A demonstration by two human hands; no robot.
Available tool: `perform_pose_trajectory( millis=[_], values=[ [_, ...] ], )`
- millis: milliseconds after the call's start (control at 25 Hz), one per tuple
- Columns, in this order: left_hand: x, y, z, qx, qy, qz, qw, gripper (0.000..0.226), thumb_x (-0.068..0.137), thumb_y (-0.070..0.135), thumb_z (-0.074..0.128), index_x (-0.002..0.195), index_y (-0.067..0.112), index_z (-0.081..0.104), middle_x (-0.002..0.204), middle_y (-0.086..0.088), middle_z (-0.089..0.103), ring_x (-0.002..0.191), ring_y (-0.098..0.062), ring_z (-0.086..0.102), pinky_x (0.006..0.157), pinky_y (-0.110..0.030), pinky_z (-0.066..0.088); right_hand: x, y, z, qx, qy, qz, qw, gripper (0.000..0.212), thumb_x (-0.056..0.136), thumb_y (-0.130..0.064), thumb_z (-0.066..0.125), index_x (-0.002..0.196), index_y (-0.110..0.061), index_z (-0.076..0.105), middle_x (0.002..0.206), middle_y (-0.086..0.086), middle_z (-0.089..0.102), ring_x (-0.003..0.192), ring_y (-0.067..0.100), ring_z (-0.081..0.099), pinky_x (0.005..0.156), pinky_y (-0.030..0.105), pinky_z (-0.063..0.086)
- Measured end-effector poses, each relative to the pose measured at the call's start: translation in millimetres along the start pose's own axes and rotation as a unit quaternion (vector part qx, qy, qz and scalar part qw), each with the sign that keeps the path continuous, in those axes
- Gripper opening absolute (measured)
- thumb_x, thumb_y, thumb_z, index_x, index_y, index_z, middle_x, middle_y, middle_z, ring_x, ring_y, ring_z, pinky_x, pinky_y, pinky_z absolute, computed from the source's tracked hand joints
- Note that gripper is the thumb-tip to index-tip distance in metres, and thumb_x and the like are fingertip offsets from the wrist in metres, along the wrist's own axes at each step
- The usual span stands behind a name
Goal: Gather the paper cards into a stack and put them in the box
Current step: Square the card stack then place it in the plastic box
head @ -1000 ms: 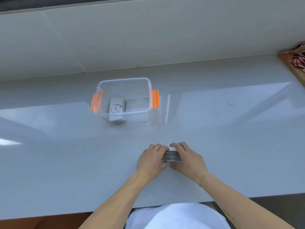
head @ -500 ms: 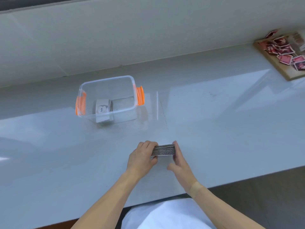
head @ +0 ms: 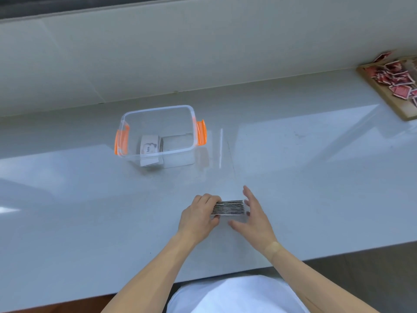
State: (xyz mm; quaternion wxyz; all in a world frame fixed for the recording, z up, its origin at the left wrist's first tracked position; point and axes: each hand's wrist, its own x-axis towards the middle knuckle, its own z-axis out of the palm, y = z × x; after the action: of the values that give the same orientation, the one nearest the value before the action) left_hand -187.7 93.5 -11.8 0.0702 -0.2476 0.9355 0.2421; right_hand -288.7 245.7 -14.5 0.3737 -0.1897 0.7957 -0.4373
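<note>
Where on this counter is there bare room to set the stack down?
Bare counter runs between the clear box and the wooden tray, and left of the box. It is crowded where the left hand and right hand flank the card stack.

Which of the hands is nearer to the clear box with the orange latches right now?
Left. The left hand grips the card stack on its box-facing side, below the clear box. The right hand is open on the stack's far side, farther away.

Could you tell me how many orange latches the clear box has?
2: one latch on the box's left end, one latch on its right end. Both ends are in view, and none shows on the long sides.
</note>
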Motion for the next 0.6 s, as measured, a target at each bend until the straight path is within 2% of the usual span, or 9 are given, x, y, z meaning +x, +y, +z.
perform_pose_trajectory(
  millis=[80, 160, 240, 360, 440, 520, 600],
  values=[
    [-0.2, 0.1, 0.1, -0.001, 0.004, 0.002, 1.0, 0.037, 0.083, 0.033, 0.058, 0.119, 0.035, 0.049, 0.12, 0.018, 0.053, 0.113, -0.01, 0.045, 0.066, -0.033, 0.048, 11.9, -5.7, -6.7, -0.199, 0.011, -0.072, 0.977, 0.076, 0.071, -0.028, 0.076, 0.136, -0.041, 0.039, 0.133, -0.026, 0.044, 0.12, 0.0, 0.04, 0.089, 0.021, 0.037],
    [0.4, -1.4, -1.5, -0.01, 0.001, 0.003, 1.0, 0.037, 0.082, 0.034, 0.059, 0.118, 0.035, 0.05, 0.119, 0.019, 0.054, 0.113, -0.009, 0.045, 0.068, -0.033, 0.049, 22.2, -9.1, -10.7, -0.311, -0.013, -0.123, 0.942, 0.047, 0.077, -0.036, 0.071, 0.119, -0.043, 0.05, 0.119, -0.024, 0.057, 0.109, 0.008, 0.05, 0.078, 0.025, 0.043],
    [1.2, -6.2, -6.3, -0.02, -0.005, -0.011, 1.0, 0.038, 0.08, 0.032, 0.06, 0.116, 0.035, 0.051, 0.118, 0.018, 0.056, 0.112, -0.009, 0.046, 0.071, -0.033, 0.049, 26.9, -11.3, -11.9, -0.343, -0.016, -0.147, 0.928, 0.034, 0.081, -0.039, 0.067, 0.112, -0.043, 0.052, 0.111, -0.022, 0.062, 0.099, 0.011, 0.054, 0.071, 0.029, 0.046],
    [-0.3, -16.6, -12.5, -0.049, 0.002, -0.039, 0.998, 0.036, 0.074, 0.03, 0.062, 0.109, 0.034, 0.053, 0.111, 0.019, 0.058, 0.108, -0.008, 0.049, 0.073, -0.035, 0.05, 28.1, -10.0, -11.5, -0.361, 0.007, -0.192, 0.913, 0.033, 0.08, -0.042, 0.065, 0.11, -0.043, 0.051, 0.107, -0.023, 0.063, 0.094, 0.01, 0.055, 0.066, 0.029, 0.048],
    [-3.1, -22.1, -13.3, -0.065, 0.034, -0.037, 0.997, 0.034, 0.073, 0.03, 0.063, 0.105, 0.034, 0.055, 0.107, 0.019, 0.06, 0.104, -0.007, 0.049, 0.07, -0.034, 0.051, 26.6, -9.7, -7.5, -0.367, 0.021, -0.217, 0.904, 0.033, 0.08, -0.045, 0.063, 0.111, -0.043, 0.05, 0.106, -0.024, 0.062, 0.093, 0.007, 0.054, 0.062, 0.026, 0.048],
    [-4.7, -26.2, -12.5, -0.065, 0.038, -0.035, 0.997, 0.035, 0.073, 0.03, 0.064, 0.107, 0.034, 0.055, 0.108, 0.019, 0.06, 0.104, -0.007, 0.049, 0.069, -0.032, 0.05, 27.4, -9.5, -2.8, -0.369, 0.008, -0.217, 0.904, 0.034, 0.082, -0.045, 0.061, 0.113, -0.042, 0.049, 0.109, -0.024, 0.059, 0.095, 0.007, 0.053, 0.063, 0.024, 0.046],
    [-6.1, -29.1, -9.8, -0.05, 0.005, -0.043, 0.998, 0.037, 0.074, 0.028, 0.063, 0.109, 0.033, 0.054, 0.111, 0.017, 0.058, 0.107, -0.009, 0.048, 0.07, -0.032, 0.048, 28.6, -9.1, 1.5, -0.368, -0.028, -0.196, 0.909, 0.034, 0.084, -0.044, 0.06, 0.115, -0.038, 0.047, 0.113, -0.02, 0.055, 0.098, 0.009, 0.053, 0.065, 0.027, 0.046]
  ],
)
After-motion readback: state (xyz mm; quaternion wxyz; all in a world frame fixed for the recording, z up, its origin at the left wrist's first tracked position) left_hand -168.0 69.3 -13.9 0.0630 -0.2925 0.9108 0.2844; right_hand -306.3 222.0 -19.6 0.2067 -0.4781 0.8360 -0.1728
